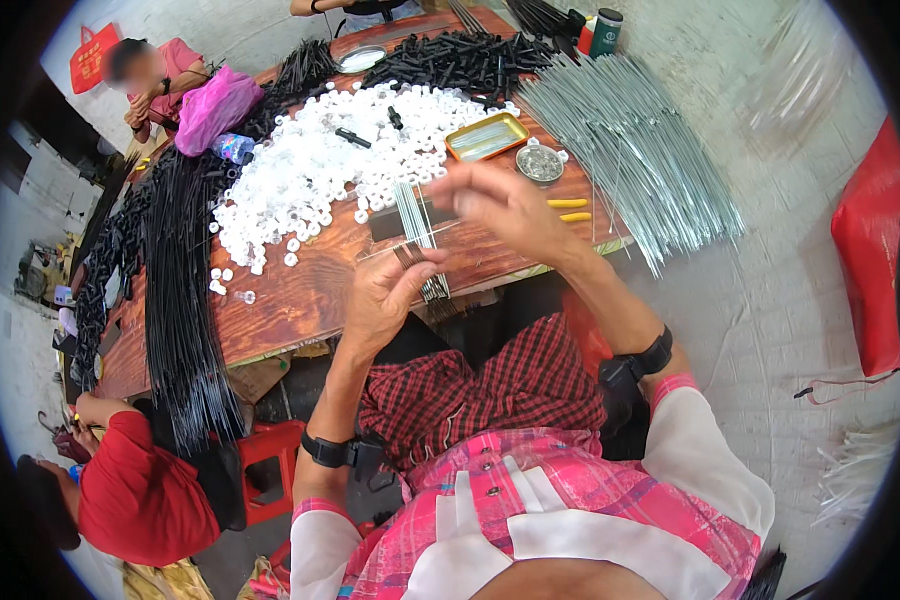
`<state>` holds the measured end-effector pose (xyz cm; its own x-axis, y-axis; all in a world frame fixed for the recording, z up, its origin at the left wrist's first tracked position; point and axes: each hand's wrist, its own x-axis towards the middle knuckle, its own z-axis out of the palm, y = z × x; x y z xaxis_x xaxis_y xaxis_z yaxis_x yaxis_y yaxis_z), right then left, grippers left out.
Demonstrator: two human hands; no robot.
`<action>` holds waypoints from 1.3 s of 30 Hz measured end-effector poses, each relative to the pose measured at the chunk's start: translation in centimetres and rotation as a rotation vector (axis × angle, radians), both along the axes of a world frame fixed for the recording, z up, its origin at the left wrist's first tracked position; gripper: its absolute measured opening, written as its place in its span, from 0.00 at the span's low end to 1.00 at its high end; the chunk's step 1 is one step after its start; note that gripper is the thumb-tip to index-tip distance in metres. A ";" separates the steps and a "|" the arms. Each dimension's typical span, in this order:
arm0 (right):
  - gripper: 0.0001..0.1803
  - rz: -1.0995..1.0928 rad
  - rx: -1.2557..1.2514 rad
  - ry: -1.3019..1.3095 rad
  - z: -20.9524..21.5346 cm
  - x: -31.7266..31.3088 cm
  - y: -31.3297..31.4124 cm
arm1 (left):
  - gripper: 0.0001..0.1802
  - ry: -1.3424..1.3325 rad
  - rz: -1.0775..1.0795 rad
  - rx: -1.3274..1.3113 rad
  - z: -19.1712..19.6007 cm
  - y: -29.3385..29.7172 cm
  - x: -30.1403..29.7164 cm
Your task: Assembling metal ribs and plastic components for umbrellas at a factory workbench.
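Observation:
At the near edge of the table, my left hand (378, 300) is closed, thumb against fingers, on a small bundle of thin brown pieces (408, 254). Their exact kind is too small to make out. Beside it, several thin metal rods (413, 212) lie side by side across a dark block (382, 224) and reach past the table edge. A thin pale strand crosses them by my left fingers. Just to the right, my right hand (500, 205) hovers over the table near the rods, its fingers blurred by motion; whether they hold anything is unclear.
White plastic rings (310, 170) are heaped mid-table, with black tubular parts (460, 60) behind. Metal rods (630, 140) are piled right, black rods (180, 290) left. A yellow-rimmed tray (487, 136), a round dish (540, 163) and yellow-handled pliers (570, 210) sit near my right hand. Other people sit around.

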<state>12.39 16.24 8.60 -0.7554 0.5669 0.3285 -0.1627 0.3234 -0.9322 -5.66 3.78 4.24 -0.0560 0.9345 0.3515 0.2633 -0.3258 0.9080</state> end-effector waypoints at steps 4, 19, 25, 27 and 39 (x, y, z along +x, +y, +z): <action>0.20 0.246 0.161 -0.203 -1.6 -0.3 -1.8 | 0.08 0.117 -0.017 -0.003 -2.3 0.0 -0.7; 0.12 -0.021 0.753 0.023 -3.2 -1.7 -3.9 | 0.35 0.800 0.157 0.257 -7.9 1.3 -0.9; 0.13 -0.061 0.770 0.029 -3.2 -1.9 -3.9 | 0.30 0.828 0.158 0.234 -8.0 1.6 -1.0; 0.14 -0.088 0.783 0.069 -3.0 -2.0 -4.4 | 0.31 0.877 0.189 0.197 -7.9 1.4 -0.8; 0.14 0.121 0.734 -0.042 -4.2 -1.6 -2.8 | 0.35 0.912 0.123 0.161 -6.6 2.0 -1.0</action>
<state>10.82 13.42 4.43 -0.8186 0.1253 0.5605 -0.2057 0.8472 -0.4899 -6.69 5.77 -2.40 0.2096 0.8765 0.4333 0.8931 -0.3520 0.2801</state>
